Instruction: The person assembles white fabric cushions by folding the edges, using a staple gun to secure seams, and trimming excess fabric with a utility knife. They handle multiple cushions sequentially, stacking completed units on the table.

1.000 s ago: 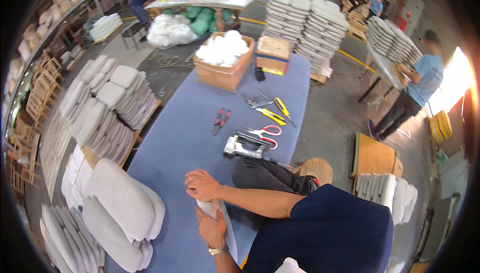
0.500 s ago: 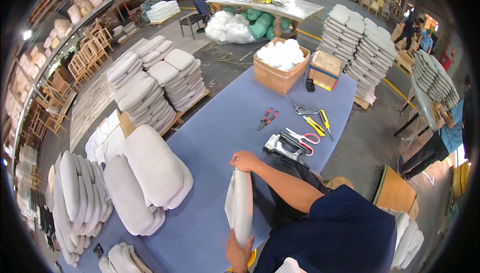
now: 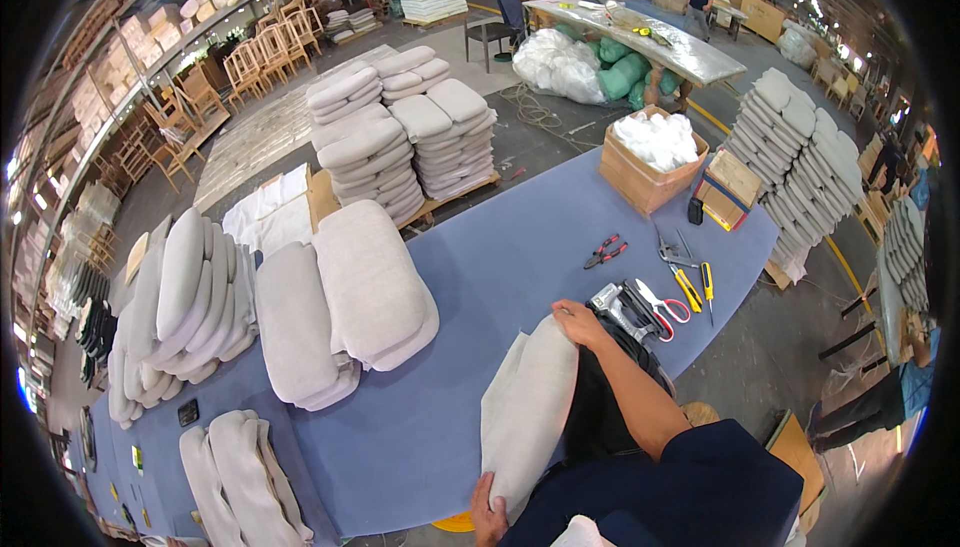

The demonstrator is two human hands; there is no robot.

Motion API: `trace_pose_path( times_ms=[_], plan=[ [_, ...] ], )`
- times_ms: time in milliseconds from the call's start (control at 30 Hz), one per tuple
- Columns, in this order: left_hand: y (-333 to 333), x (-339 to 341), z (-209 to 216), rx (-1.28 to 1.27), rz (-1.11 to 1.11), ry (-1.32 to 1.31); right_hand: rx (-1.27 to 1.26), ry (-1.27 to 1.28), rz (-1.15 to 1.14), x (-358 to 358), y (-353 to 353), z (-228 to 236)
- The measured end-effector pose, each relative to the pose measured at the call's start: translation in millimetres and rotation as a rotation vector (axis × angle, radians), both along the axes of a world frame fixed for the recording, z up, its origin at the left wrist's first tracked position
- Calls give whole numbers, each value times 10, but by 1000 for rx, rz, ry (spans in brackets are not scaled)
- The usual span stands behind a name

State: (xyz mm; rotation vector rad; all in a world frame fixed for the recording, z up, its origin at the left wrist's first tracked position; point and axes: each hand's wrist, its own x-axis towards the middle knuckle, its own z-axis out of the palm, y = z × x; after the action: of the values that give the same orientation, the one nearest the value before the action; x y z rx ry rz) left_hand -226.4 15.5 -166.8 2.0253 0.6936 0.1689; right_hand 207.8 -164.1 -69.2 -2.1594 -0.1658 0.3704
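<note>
A light grey fabric seat cushion is held between my two hands at the near edge of the blue-covered table. My right hand grips its far end, fingers closed over the corner. At the near end, my left hand holds the cushion's lower corner; part of this hand is cut off by the picture's lower edge. The cushion's broad face shows, and its underside is hidden. Just beyond my right hand lie a staple gun and red-handled scissors.
Grey cushions lie stacked on the table's left, with more covers nearer. Pliers, a yellow-handled screwdriver and a carton of white stuffing are to the right. Cushion piles stand beyond; other people work farther off.
The cushion has turned from nearly edge-on to show its broad face, both hands still holding its ends. The view has swung left, so the surroundings appear farther right.
</note>
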Motion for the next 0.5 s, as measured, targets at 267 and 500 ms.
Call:
trace_pose_path(
  times_ms=[267,500],
  plan=[
    [184,-19,-317,15,55,-30,29,-58,-113,-207,-641,-260],
    [374,-116,-564,32,81,-33,51,-136,-182,-308,-541,-212]
  ],
)
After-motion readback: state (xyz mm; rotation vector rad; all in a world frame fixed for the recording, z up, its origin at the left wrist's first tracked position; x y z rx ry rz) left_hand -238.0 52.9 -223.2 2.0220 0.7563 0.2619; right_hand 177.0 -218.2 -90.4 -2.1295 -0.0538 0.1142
